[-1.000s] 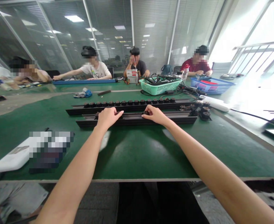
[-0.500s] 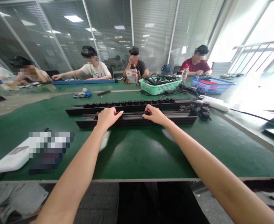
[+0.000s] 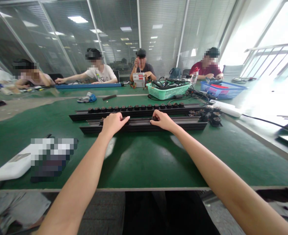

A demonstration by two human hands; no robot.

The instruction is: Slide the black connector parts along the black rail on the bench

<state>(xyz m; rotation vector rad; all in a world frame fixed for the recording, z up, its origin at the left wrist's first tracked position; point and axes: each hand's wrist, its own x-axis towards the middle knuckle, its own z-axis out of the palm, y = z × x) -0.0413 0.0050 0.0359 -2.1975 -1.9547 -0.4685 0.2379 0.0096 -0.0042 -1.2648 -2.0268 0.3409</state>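
Two long black rails lie across the green table, one behind the other. My left hand (image 3: 113,124) is closed at the left part of the near rail (image 3: 144,127), thumb pointing right, its fingers on a small dark part mostly hidden by them. Farther right on the same rail, my right hand (image 3: 163,120) pinches a small black round part (image 3: 155,118) between thumb and fingers. The far rail (image 3: 80,117) carries a row of small black round parts (image 3: 136,107). More of these black parts (image 3: 215,120) lie heaped beyond the right end of the near rail.
White power banks or similar devices lie at left (image 3: 13,164) and right (image 3: 228,108), with cables. Beyond the rails stand a green basket (image 3: 168,94) of cables and a blue basket (image 3: 222,93). Several people sit across the table. A blue-grey cloth (image 3: 87,97) lies at back left.
My hands stay almost where they were on the near rail; the right hand has shifted very slightly. Across the table, a co-worker's hand has moved closer to the grey box.
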